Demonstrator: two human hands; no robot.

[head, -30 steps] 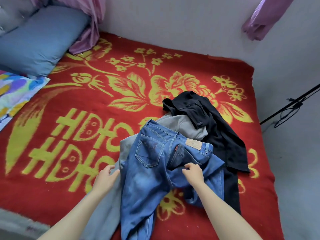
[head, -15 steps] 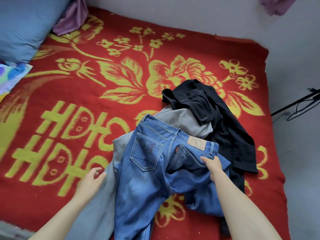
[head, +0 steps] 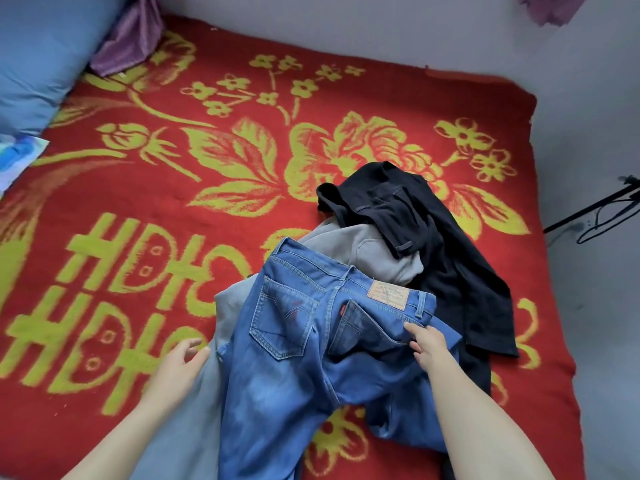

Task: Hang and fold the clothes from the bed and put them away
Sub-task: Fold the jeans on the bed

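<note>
Denim lies topmost on the heap: the jeans [head: 294, 358] rest back-pockets-up on the red blanket [head: 138, 202], directly ahead of the person. Their long axis runs from the waistband at about 1 o'clock to the legs trailing off toward 7 o'clock, past the near edge of view. The waistband is therefore the far end, and both arms reach up along the legs to get at it.

The right hand [head: 427, 342] is the nearer to that end. It sits on the hip at the 3 o'clock side, just below the leather patch, thumb on top and fingers out of sight under a fold (this reads as a pinch on the denim). The left hand [head: 183, 362] is well apart from it at the 9 o'clock side. It holds nothing, fingers loosely spread, at the edge of a pale cloth [head: 204, 403] that shows from under the jeans.

The likely next move is to take the waistband's other corner, which lies toward 1 o'clock from the left hand. A grey garment [head: 374, 251] and a black garment [head: 450, 244] lie partly beneath, at 12 to 2 o'clock, and may drag along.
</note>
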